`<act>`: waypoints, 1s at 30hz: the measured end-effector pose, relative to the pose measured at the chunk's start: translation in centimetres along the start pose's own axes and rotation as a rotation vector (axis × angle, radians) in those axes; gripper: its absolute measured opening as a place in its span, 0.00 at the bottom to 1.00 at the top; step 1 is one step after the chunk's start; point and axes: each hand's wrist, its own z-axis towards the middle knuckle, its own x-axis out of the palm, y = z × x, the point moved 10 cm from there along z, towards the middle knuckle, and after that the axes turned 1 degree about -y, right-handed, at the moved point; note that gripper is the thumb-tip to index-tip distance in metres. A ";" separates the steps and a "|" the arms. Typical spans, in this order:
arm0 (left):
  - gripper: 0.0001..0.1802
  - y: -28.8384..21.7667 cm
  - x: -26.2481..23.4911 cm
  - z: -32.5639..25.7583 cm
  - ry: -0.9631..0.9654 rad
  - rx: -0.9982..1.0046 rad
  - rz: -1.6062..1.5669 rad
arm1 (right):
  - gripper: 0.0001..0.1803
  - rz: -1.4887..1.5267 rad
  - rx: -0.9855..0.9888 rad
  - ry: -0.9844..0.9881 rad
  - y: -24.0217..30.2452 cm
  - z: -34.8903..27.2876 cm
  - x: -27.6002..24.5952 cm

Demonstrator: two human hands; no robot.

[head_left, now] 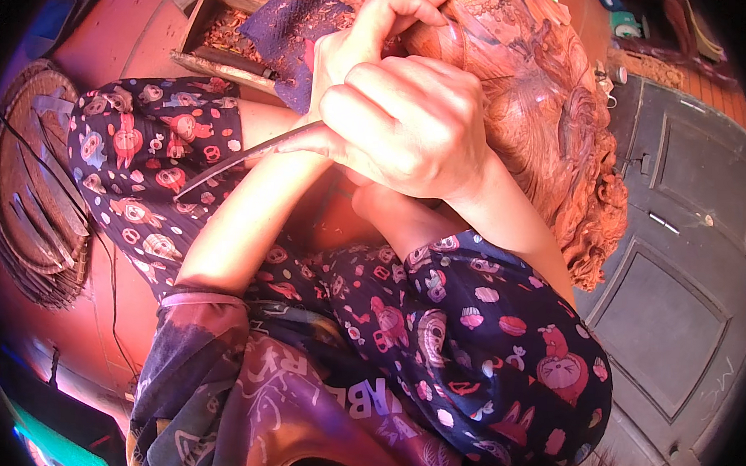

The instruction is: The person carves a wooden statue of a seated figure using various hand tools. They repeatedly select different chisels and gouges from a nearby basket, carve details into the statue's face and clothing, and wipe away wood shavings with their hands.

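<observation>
A large, reddish-brown carved piece of wood (pixel 518 97) with swirling grain and a rough, gnarled edge lies in front of me. My right hand (pixel 409 124) is closed in a fist around a thin, dark, slightly curved metal tool (pixel 245 155). One end of this tool sticks out to the lower left, above my left forearm. Just beyond the fist, my left hand (pixel 354 48) is bent over the wood's near left side, its fingers curled toward the upper right. Whatever lies between those fingers is hidden, and so is the tool's other end.
A wooden tray (pixel 199 26) with shavings and a dark blue cloth (pixel 287 35) stands at the upper left. Several long tools (pixel 44 226) rest on a round stool (pixel 9 177) at left, with a cable nearby. A grey panelled door (pixel 667 319) lies at right.
</observation>
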 end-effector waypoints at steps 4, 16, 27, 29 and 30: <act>0.04 -0.1 -0.2 0.3 0.011 0.016 0.027 | 0.17 -0.011 -0.054 -0.011 0.1 0.1 0.9; 0.11 0.5 -1.2 0.3 -0.225 -0.129 0.566 | 0.10 -0.061 -0.099 0.009 -0.1 -0.5 2.0; 0.14 0.2 1.2 -4.3 -0.038 -0.073 -0.108 | 0.10 0.084 -0.100 0.303 3.0 1.5 1.2; 0.14 1.7 0.5 -5.7 -0.040 -0.129 -0.058 | 0.10 0.143 -0.088 0.308 2.9 1.2 1.2; 0.15 2.4 0.5 -6.3 -0.043 -0.166 -0.032 | 0.10 0.181 -0.059 0.310 2.9 1.0 1.1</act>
